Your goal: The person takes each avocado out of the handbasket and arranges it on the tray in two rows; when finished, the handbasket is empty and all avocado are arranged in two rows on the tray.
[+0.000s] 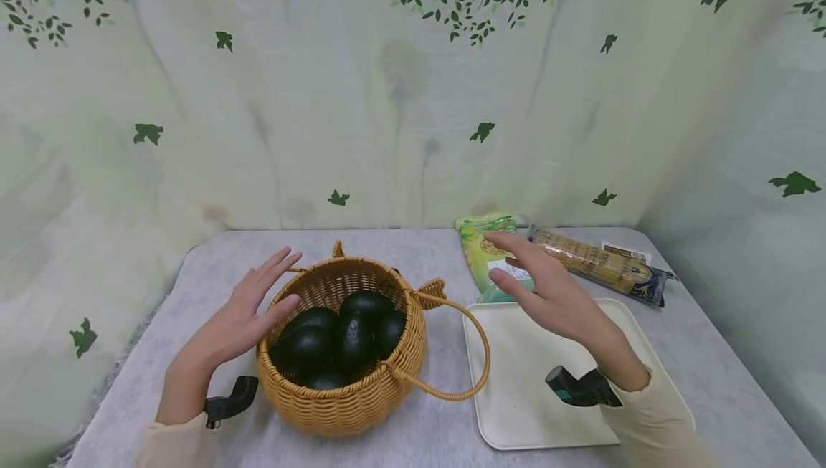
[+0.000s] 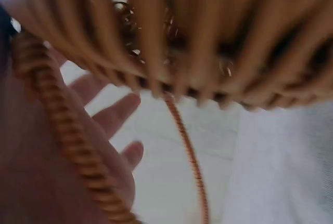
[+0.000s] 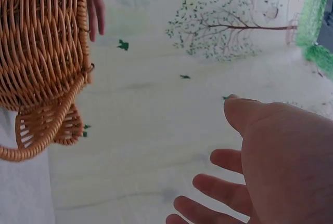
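A round wicker basket [image 1: 342,414] stands on the table, several dark, glossy, egg-shaped fruits [image 1: 355,342] heaped inside. Its rope-like handle [image 1: 485,357] has dropped over to the right side. My left hand [image 1: 248,317] is by the basket's left rim, fingers straight and holding nothing; in the left wrist view the woven wall [image 2: 171,42] fills the top and hides part of the fingers. Over the far part of a white tray [image 1: 529,403] hovers my right hand [image 1: 558,299], its fingers extended and thumb apart, with nothing in it.
Behind the tray lies a green and yellow packet [image 1: 474,249], partly covered by the right hand in the head view. To its right is a long clear packet of pasta [image 1: 596,264] beside a small printed label [image 1: 626,251]. A leaf-patterned cloth [image 1: 387,131] hangs behind the table.
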A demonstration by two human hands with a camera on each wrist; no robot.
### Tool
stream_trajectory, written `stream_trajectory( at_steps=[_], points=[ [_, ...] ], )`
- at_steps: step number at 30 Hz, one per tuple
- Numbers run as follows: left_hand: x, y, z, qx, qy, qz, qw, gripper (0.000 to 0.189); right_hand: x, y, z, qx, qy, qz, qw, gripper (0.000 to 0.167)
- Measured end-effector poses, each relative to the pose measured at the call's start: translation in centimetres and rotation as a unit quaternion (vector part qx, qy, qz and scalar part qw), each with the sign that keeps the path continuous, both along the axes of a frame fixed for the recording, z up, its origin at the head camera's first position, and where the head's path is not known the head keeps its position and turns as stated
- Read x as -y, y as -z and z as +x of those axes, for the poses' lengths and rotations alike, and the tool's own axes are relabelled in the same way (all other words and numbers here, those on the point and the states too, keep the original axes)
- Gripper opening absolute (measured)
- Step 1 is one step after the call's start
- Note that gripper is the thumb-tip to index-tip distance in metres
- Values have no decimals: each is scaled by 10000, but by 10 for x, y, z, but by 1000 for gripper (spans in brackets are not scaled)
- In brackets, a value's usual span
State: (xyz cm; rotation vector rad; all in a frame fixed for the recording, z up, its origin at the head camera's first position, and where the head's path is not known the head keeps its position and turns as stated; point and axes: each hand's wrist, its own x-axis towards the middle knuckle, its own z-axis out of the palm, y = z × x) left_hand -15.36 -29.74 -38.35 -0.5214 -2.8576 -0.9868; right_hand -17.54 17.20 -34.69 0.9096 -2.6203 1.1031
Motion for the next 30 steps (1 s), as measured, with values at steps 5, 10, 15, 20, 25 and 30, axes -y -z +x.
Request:
stream_trajectory(
  at_steps=[5,10,15,20,25,30],
  points=[
    [-1,8,-6,103,180,241,9995,67,25,0,-11,43,-533,-306,9981,54],
    [0,13,-7,120,429,456,9980,64,51,5,-17,204,-1024,-637,9925,53],
    [2,15,-7,167,641,674,9955,62,76,8,-13,353,-1328,-870,9867,52],
    [1,18,-7,337,775,953,9919,57,97,10,-5,371,-1452,-935,9843,51],
    [2,19,-8,634,733,1129,9889,54,115,12,0,460,-1631,-801,9823,51],
    [3,19,-9,887,693,1231,9860,54,133,13,2,527,-1839,-667,9793,52]
  ],
)
